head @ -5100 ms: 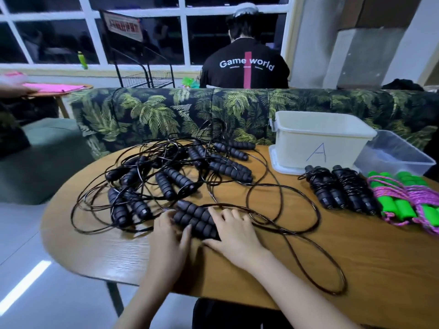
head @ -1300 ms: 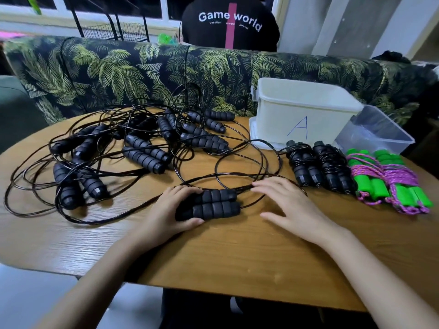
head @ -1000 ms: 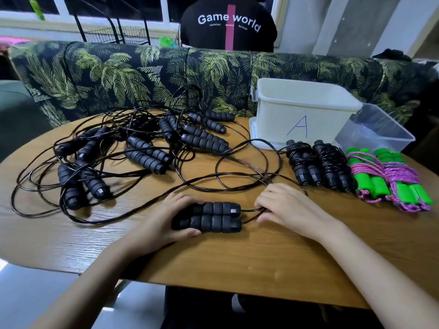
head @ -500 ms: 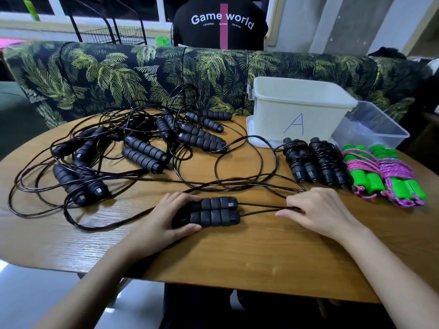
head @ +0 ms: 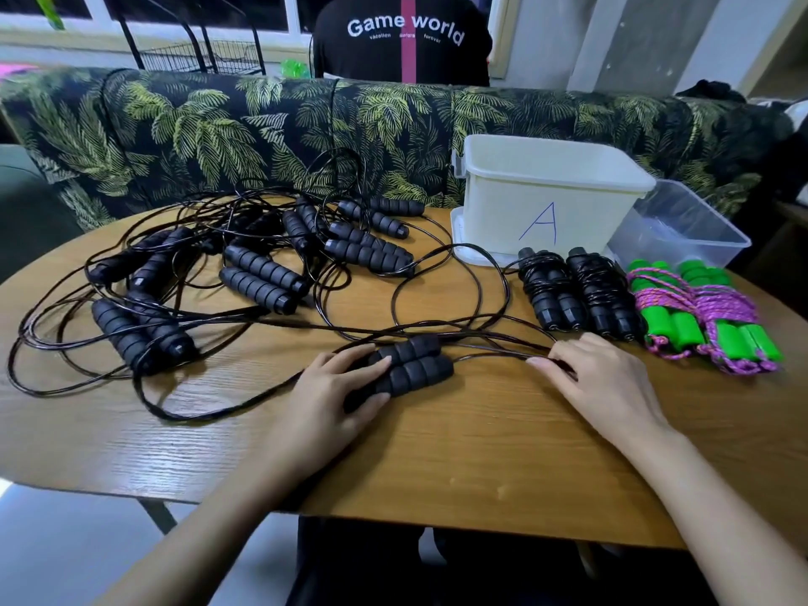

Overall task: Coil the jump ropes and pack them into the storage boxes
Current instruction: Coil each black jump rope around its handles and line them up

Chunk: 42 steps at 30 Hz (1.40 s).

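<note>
Gripping two ribbed black foam handles (head: 411,369) laid side by side at the near centre of the wood-grain table (head: 437,457), the left hand (head: 332,387) curls its fingers over them, thumb on the near side. Their thin glossy cord (head: 494,354) runs right under the right hand (head: 599,378), which lies palm-down, fingers extended, pressing the strands. Other loose ropes (head: 262,273) tangle far left. Two wound bundles (head: 577,295) lie just in front of the white box (head: 546,199) marked A.

The left hand (head: 332,387) covers the near ends of the paired handles (head: 411,365); the cord (head: 489,354) disappears beneath the right hand (head: 599,378).
</note>
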{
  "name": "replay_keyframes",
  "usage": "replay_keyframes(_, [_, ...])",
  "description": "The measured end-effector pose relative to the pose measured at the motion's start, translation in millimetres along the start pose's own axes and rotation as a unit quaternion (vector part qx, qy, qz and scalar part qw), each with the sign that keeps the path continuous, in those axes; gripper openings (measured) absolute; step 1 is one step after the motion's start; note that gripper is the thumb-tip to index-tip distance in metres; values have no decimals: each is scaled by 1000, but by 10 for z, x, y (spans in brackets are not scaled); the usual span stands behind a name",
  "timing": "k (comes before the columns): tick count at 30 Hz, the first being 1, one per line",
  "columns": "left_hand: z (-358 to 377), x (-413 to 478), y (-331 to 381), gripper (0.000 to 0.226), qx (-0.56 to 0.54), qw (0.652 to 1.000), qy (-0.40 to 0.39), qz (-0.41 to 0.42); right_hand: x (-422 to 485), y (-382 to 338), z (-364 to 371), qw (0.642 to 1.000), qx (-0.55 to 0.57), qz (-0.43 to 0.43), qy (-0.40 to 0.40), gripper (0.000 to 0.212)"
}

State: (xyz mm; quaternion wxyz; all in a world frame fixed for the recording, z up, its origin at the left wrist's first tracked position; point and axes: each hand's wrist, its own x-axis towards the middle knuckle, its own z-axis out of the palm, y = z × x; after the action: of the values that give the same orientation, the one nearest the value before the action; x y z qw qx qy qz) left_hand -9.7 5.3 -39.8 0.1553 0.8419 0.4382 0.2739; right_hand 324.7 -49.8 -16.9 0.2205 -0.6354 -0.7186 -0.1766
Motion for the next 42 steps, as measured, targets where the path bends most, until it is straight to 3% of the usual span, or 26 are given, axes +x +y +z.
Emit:
replay_keyframes(4, [145, 155, 264, 43, 38, 997, 43, -54, -202, -290, -35, 998, -46, 34, 39, 24])
replay_keyframes(8, [147, 218, 345, 39, 54, 994, 35, -88, -448, -863, 36, 997, -34, -15, 73, 38])
replay_keyframes(14, [93, 226, 396, 40, 71, 994, 18, -87, -457, -1679, 160, 995, -9, -64, 78, 34])
replay_keyframes(20, [46, 240, 400, 43, 101, 992, -14, -71, -425, -1862, 200, 993, -29, -103, 54, 30])
replay_keyframes(25, [-73, 272, 433, 83, 130, 982, -122, -67, -410, -1889, 176, 991, -60, -118, 28, 24])
replay_keyframes(30, [-87, 321, 426, 57, 132, 985, -97, -55, -330, -1556, 116, 990, -18, -137, 25, 32])
replay_keyframes(36, [-43, 293, 390, 47, 77, 994, -58, -53, -125, -596, -66, 975, 27, -204, -90, 41])
replay_keyframes(42, [24, 277, 293, 46, 45, 998, -24, -36, -149, 123, -146, 975, 66, -146, -156, 46])
